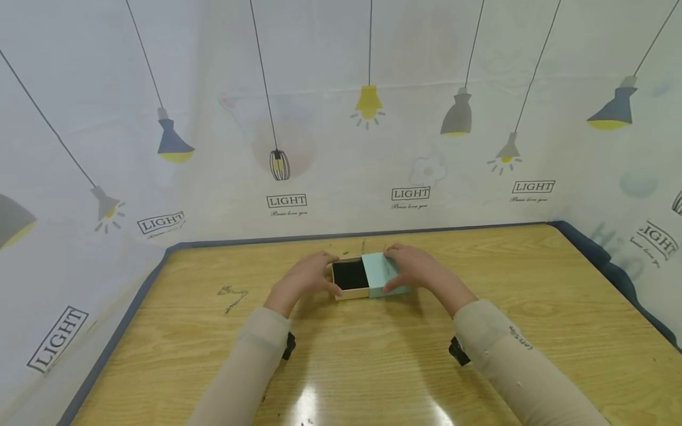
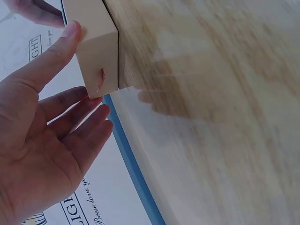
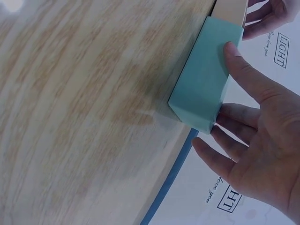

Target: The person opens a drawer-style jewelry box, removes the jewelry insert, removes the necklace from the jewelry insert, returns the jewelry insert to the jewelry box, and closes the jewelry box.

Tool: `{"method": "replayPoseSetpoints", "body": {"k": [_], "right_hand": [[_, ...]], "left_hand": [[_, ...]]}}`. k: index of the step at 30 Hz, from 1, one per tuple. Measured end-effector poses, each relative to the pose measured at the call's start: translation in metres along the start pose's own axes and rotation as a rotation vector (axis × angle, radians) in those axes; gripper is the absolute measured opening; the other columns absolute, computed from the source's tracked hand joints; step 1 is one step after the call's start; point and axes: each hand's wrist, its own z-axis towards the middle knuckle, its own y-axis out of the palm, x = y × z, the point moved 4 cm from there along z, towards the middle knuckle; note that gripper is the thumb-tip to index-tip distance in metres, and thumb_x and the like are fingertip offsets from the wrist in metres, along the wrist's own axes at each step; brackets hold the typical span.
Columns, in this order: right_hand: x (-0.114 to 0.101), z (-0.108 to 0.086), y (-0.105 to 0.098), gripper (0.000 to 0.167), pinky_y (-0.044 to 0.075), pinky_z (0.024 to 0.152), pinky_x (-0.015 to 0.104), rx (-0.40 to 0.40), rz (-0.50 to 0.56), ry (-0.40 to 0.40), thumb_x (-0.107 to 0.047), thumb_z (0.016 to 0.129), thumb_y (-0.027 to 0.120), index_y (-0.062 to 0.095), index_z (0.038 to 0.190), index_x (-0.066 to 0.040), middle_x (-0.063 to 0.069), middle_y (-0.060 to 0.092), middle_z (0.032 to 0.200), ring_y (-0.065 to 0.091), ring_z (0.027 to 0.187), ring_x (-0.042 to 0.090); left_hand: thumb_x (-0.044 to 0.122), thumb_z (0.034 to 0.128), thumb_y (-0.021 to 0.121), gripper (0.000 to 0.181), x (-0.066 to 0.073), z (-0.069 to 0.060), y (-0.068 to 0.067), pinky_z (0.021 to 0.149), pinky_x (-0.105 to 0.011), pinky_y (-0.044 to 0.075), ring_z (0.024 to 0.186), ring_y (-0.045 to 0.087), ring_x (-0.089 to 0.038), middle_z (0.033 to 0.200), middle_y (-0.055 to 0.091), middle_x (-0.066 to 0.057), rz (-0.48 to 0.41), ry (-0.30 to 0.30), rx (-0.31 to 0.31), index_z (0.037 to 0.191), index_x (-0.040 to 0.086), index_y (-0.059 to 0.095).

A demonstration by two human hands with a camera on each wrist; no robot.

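A small slide-out box lies on the wooden table, its inner drawer (image 1: 351, 276) partly out of the light teal sleeve (image 1: 379, 275). Black lining fills the visible part of the drawer, whose sides are cream. My left hand (image 1: 306, 277) holds the drawer's outer end, thumb on the near side and fingers toward the far side. In the left wrist view a small ribbon loop (image 2: 101, 80) shows on that end face. From the other end, my right hand (image 1: 418, 269) grips the sleeve, the thumb on its near side, as the right wrist view also shows.
The wooden table (image 1: 362, 361) is bounded by a dark blue edge strip (image 1: 298, 238). Behind and beside it hangs a white cloth (image 1: 330, 124) printed with lamps. Dark thin marks (image 1: 232, 297) are on the table left of the box.
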Motion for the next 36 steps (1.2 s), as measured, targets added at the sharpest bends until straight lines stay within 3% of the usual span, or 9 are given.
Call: {"method": "replayPoseSetpoints", "body": {"k": [20,36], "right_hand": [[-0.0005,0.0048,-0.0008,0.089,0.041,0.114,0.049,0.003,0.003,0.01,-0.04,0.074,0.088,0.049,0.141,0.004,0.021,0.051,0.146,0.051,0.132,0.037],[-0.0017,0.0066,-0.0041,0.088,0.047,0.106,0.049,0.004,-0.034,-0.004,-0.041,0.072,0.089,0.051,0.137,0.004,0.02,0.056,0.137,0.058,0.12,0.034]], "left_hand": [[0.04,0.0781,0.084,0.085,0.007,0.0037,-0.0003,0.119,-0.046,0.036,0.143,0.043,-0.031,0.153,0.048,-0.01,0.042,-0.01,0.006,0.149,0.011,0.046],[0.039,0.0757,0.087,0.086,0.005,0.0089,0.0025,0.119,-0.045,0.037,0.141,0.045,-0.03,0.151,0.05,-0.008,0.017,-0.014,0.011,0.148,0.013,0.048]]}}
